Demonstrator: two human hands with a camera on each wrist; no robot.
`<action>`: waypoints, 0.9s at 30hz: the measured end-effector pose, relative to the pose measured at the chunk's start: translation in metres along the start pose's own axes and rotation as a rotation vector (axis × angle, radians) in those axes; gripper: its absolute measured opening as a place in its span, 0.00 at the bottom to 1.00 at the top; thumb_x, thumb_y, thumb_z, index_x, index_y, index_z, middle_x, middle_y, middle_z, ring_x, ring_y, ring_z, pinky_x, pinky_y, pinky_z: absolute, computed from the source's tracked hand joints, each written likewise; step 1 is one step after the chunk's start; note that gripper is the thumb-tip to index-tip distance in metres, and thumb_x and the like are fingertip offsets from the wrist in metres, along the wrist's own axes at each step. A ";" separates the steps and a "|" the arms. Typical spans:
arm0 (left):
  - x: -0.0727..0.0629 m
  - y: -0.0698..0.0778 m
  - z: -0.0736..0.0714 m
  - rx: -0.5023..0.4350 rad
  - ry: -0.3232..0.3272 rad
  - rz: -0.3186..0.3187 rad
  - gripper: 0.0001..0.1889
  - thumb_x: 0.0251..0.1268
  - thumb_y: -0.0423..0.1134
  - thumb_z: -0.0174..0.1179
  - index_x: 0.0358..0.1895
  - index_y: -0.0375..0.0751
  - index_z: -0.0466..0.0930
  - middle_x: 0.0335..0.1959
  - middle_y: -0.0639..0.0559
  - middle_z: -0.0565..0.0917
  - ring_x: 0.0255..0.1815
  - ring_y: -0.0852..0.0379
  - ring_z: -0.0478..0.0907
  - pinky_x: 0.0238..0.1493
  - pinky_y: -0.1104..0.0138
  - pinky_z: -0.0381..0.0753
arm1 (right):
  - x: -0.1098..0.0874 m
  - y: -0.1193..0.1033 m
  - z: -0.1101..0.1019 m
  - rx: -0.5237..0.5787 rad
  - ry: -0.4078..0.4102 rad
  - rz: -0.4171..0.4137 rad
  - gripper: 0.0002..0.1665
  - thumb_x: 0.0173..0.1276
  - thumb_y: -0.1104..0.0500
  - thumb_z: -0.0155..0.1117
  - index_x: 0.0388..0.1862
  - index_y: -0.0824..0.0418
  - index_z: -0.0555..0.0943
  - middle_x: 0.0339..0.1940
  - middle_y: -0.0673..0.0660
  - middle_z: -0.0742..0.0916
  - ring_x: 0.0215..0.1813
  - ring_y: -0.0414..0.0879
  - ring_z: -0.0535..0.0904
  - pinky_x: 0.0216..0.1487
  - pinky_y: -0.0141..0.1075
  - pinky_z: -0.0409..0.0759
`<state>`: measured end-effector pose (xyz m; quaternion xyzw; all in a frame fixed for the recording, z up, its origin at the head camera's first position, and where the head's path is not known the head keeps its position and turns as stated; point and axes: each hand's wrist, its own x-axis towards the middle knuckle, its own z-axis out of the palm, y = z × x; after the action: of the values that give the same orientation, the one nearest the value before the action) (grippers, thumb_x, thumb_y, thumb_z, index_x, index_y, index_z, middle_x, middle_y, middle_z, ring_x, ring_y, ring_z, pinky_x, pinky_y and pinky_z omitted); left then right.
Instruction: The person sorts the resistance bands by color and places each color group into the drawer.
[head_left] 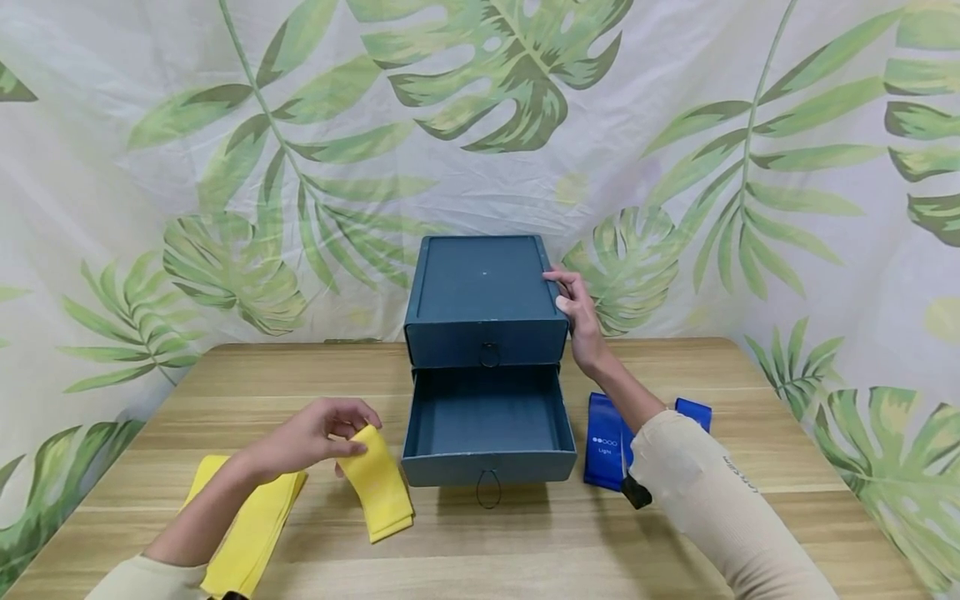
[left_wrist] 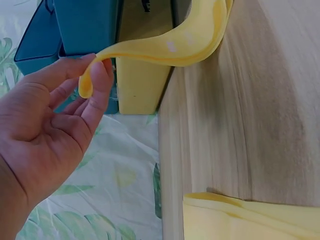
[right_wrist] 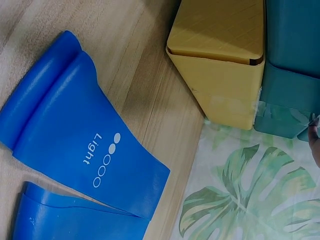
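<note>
My left hand (head_left: 318, 437) pinches one end of a yellow resistance band (head_left: 381, 492) between thumb and fingers. In the left wrist view the band (left_wrist: 200, 37) curves away from the fingertips, and its far end leaves the frame. Left of the drawer unit, a second yellow band (head_left: 255, 529) lies folded on the table, partly behind the left forearm. The dark teal drawer unit (head_left: 480, 283) has its upper drawer closed and the teal drawer (head_left: 487, 469) below pulled out. My right hand (head_left: 581, 321) rests at the unit's upper right edge, fingers touching the top.
Blue resistance bands (right_wrist: 90, 135), one printed "Light", lie on the wooden table (head_left: 517, 550) to the right, partly under the right forearm. A yellow lower section (right_wrist: 220, 85) of the unit shows in both wrist views. A leaf-print cloth (head_left: 480, 183) hangs behind.
</note>
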<state>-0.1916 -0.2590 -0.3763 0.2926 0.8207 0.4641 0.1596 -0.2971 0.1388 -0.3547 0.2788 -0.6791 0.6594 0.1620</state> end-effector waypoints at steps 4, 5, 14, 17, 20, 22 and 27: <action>0.000 0.003 -0.001 -0.042 0.036 -0.018 0.13 0.68 0.29 0.68 0.52 0.28 0.81 0.45 0.39 0.83 0.40 0.56 0.83 0.41 0.67 0.86 | 0.000 0.000 0.000 0.003 -0.001 0.003 0.33 0.71 0.55 0.40 0.67 0.76 0.65 0.81 0.73 0.58 0.85 0.63 0.49 0.80 0.62 0.47; 0.000 0.004 -0.002 -0.050 0.047 -0.024 0.13 0.68 0.29 0.68 0.52 0.28 0.81 0.45 0.39 0.83 0.41 0.56 0.83 0.41 0.67 0.86 | 0.000 0.000 0.000 0.005 0.000 0.004 0.33 0.71 0.55 0.40 0.67 0.77 0.64 0.81 0.73 0.57 0.85 0.63 0.49 0.80 0.62 0.47; 0.001 0.013 -0.004 -0.130 0.139 -0.008 0.15 0.68 0.28 0.67 0.54 0.24 0.78 0.44 0.44 0.85 0.41 0.57 0.85 0.37 0.66 0.87 | 0.001 0.000 0.000 0.010 0.006 -0.001 0.33 0.71 0.55 0.40 0.67 0.77 0.64 0.81 0.73 0.59 0.84 0.63 0.50 0.80 0.62 0.49; 0.002 0.018 -0.003 -0.168 0.179 0.003 0.16 0.69 0.28 0.67 0.55 0.22 0.77 0.42 0.48 0.86 0.39 0.57 0.85 0.35 0.64 0.88 | 0.001 0.000 0.001 0.013 0.008 -0.001 0.33 0.70 0.55 0.40 0.67 0.77 0.64 0.81 0.73 0.59 0.84 0.64 0.49 0.80 0.62 0.49; 0.002 0.023 -0.003 -0.193 0.229 0.035 0.16 0.69 0.26 0.66 0.55 0.21 0.76 0.41 0.52 0.88 0.39 0.58 0.86 0.36 0.64 0.89 | 0.001 0.000 0.001 0.012 0.009 -0.002 0.34 0.71 0.54 0.40 0.67 0.78 0.64 0.81 0.73 0.58 0.84 0.64 0.50 0.80 0.62 0.49; 0.002 0.027 -0.003 -0.212 0.270 0.069 0.15 0.68 0.25 0.65 0.55 0.21 0.77 0.41 0.54 0.88 0.39 0.58 0.87 0.36 0.66 0.89 | 0.001 0.001 0.001 0.009 0.010 -0.001 0.33 0.71 0.55 0.40 0.67 0.78 0.64 0.81 0.73 0.59 0.84 0.63 0.50 0.80 0.62 0.49; 0.002 0.038 -0.004 -0.290 0.343 0.127 0.13 0.68 0.22 0.64 0.53 0.34 0.83 0.41 0.56 0.88 0.38 0.57 0.89 0.36 0.67 0.88 | 0.002 0.001 0.001 0.011 0.009 0.009 0.33 0.71 0.55 0.40 0.67 0.77 0.64 0.81 0.71 0.60 0.84 0.62 0.50 0.80 0.61 0.49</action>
<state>-0.1825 -0.2458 -0.3415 0.2346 0.7405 0.6291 0.0285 -0.2996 0.1376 -0.3544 0.2736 -0.6759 0.6652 0.1605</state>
